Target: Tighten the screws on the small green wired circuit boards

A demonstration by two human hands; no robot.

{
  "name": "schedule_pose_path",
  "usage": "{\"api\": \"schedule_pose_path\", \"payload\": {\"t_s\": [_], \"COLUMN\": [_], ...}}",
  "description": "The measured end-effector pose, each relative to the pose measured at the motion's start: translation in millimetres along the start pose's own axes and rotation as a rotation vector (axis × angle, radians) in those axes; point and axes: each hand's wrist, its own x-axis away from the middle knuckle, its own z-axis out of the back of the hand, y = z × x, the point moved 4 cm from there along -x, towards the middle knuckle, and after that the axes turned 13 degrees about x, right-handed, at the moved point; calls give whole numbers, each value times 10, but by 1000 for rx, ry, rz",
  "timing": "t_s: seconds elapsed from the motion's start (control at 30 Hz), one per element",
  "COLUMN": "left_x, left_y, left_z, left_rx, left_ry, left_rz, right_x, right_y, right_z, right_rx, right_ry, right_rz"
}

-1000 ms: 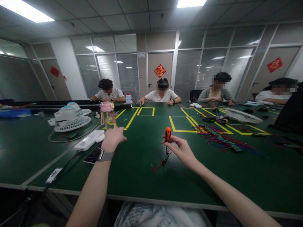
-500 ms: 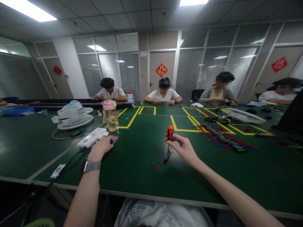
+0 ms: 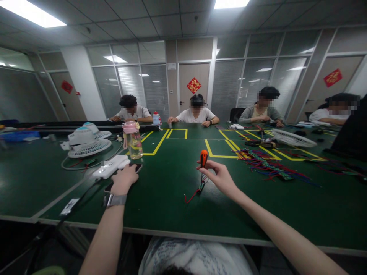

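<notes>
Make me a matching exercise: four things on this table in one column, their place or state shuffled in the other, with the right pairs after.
Things:
1. screwdriver
2. phone
3. pink-lidded bottle
4. row of boards

Place or state:
A. standing just beyond the phone
B. trailing red and blue wires
C. partly covered by the left hand
D. in the right hand, orange-tipped handle up

Right pairs: 1-D, 2-C, 3-A, 4-B
</notes>
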Motion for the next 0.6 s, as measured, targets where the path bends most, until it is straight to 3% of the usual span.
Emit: {"api": "schedule_pose_path", "payload": {"t_s": [0.07,0.13,0.17,0.23,0.3,0.43,0.6], "left_x": [88,235,337,562,767,947,881], "left_y": [175,535,754,1197,1604,2149,2392], "left_z": [47,175,241,349,416,387,218], "left_rx": [13,250,452,857,1071,1042,993], "left_ry": [13,122,121,10,-96,-33,-36], "left_rz": [-2,-239,-394,-637,-789,-916,-992], "right_x": [0,4,6,14,25,43,28], "right_y": [4,12,17,29,33,20,99], "right_z": [-5,-11,-17,-36,-64,-111,-80], "right_rx": [-11,-17,-19,-24,-35,-16,44], "right_ry": [-7,-3,1,11,23,54,21], "right_rz": [2,2,0,-1,9,49,73]}}
